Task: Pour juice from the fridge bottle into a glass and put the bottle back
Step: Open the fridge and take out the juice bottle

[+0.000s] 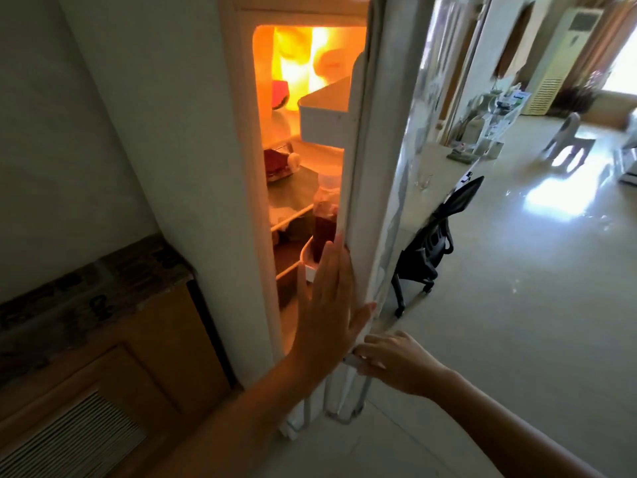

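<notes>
The white fridge (pixel 193 139) stands partly open, its inside lit orange. A bottle of dark red juice (pixel 325 219) with a pale cap stands upright in the lower door shelf (pixel 306 260). My left hand (pixel 327 305) lies flat with fingers spread against the inner edge of the fridge door (pixel 375 167), just below the bottle and not holding it. My right hand (pixel 393 360) curls around the door's outer edge lower down. A clear stemmed glass (pixel 423 174) stands on the long counter (pixel 437 160) beyond the door.
An upper door shelf (pixel 320 115) juts out near the top. Food items sit on the fridge's inner shelves (pixel 286 160). A wooden cabinet with a dark stone top (pixel 89 291) is on the left. A black office chair (pixel 431 243) stands past the door on the tiled floor.
</notes>
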Demonstrator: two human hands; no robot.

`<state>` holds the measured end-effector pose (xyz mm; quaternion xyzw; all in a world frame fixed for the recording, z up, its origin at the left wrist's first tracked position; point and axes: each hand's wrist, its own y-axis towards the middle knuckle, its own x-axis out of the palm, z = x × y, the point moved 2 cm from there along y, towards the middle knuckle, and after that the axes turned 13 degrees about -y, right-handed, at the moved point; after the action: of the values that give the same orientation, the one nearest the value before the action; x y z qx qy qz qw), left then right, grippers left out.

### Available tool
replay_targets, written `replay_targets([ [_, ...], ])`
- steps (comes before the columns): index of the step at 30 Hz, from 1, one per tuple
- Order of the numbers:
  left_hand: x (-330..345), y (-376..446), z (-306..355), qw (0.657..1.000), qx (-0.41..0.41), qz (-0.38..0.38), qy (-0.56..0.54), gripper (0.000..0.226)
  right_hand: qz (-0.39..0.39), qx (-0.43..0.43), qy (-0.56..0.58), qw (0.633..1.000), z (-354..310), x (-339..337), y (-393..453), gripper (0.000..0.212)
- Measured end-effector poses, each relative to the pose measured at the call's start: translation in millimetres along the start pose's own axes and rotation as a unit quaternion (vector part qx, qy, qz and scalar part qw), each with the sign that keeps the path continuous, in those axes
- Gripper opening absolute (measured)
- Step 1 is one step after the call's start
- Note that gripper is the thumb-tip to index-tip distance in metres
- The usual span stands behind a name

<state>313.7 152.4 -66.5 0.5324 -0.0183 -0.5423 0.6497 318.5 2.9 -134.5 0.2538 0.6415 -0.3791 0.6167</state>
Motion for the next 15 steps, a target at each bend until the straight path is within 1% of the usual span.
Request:
replay_targets([
  [2,14.3,-1.8,24.4,0.999,0.028,-0.006,-0.015,0.092,0.001,0.017,-0.003,1.000,15.6,3.8,-27.4,0.026],
  [4,30.8,-3.4,44.2,0.999,0.042,-0.032,0.008,0.101,0.004,0.044,-0.015,0.999,29.7,7.1,-53.6,0.025],
  [7,54.7,-7.3,70.0,0.995,0.055,-0.056,0.062,0.102,0.010,0.098,-0.010,0.995,46.0,11.2,-89.2,0.025],
  [10,68.0,-5.8,97.2,0.993,0.068,-0.076,0.053,0.103,0.033,0.166,0.024,0.985,58.7,14.3,-119.9,0.026],
  [11,71.0,-4.5,104.4,0.992,0.079,-0.086,0.040,0.099,0.042,0.188,0.031,0.981,62.4,15.6,-128.4,0.026],
  [13,75.4,-0.5,115.5,0.987,0.106,-0.121,-0.024,0.091,0.062,0.231,0.051,0.970,71.8,18.8,-143.6,0.026],
  [14,77.9,2.0,118.4,0.980,0.121,-0.146,-0.062,0.087,0.069,0.253,0.060,0.963,77.8,20.1,-150.5,0.029],
  [15,79.8,4.7,119.9,0.973,0.132,-0.166,-0.093,0.084,0.073,0.273,0.068,0.957,83.2,20.0,-157.1,0.037],
])
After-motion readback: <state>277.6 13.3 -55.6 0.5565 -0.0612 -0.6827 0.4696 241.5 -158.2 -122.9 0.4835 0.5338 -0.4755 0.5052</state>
